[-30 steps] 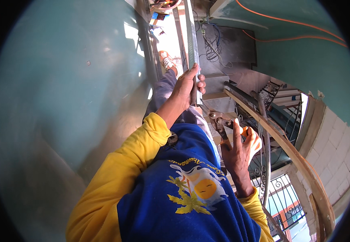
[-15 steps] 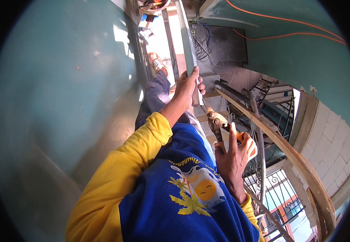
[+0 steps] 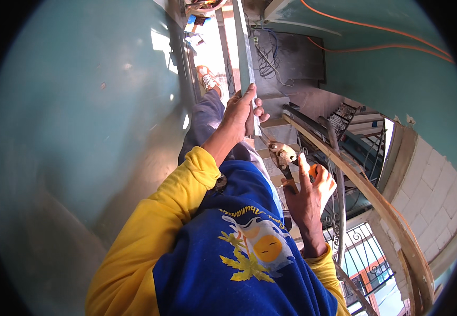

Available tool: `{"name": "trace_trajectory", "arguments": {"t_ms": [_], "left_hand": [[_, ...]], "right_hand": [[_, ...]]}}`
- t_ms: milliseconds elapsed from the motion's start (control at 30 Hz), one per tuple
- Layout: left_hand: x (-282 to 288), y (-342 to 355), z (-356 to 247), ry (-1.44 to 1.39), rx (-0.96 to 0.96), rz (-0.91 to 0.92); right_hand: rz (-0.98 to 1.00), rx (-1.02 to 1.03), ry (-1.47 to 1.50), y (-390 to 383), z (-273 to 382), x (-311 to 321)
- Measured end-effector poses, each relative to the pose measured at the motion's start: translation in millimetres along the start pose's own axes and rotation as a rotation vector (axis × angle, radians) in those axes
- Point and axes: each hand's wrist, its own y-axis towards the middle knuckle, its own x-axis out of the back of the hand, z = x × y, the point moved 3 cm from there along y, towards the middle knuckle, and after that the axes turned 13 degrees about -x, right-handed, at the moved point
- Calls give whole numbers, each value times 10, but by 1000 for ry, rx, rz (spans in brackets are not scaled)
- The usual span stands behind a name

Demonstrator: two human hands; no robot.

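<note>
Left hand [image 3: 239, 115] wrapped round near end of metal channel [image 3: 245, 55], thumb laid lengthwise. Right hand [image 3: 308, 188], to right of channel, curled about orange-handled snips [image 3: 280, 152], index finger extended; blades near channel's end. Left of channel's far stretch: round tub [image 3: 219, 7], contents indistinct.

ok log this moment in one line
left hand: holds metal profile; right hand: holds orange-handled snips; snips: near profile's end, contact unclear
</note>
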Motion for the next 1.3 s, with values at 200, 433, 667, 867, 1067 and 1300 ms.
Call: {"name": "trace_trajectory", "arguments": {"t_ms": [200,433,667,867,1067,1300], "left_hand": [[74,-119,-327,-22,16,32],[128,-202,-664,-71,25,8],[247,-181,-656,-77,16,32],[288,-237,-773,-28,7,19],[320,-259,-856,-42,23,36],[406,-309,-887,-9,53,3]], "right_hand": [[153,195,180,428,-42,-11],[-148,367,55,573,158,41],[-250,539,-22,801,211,101],[-47,597,13,965,344,147],[341,527,282,1077,386,100],[989,333,578,1151,298,-314]]}}
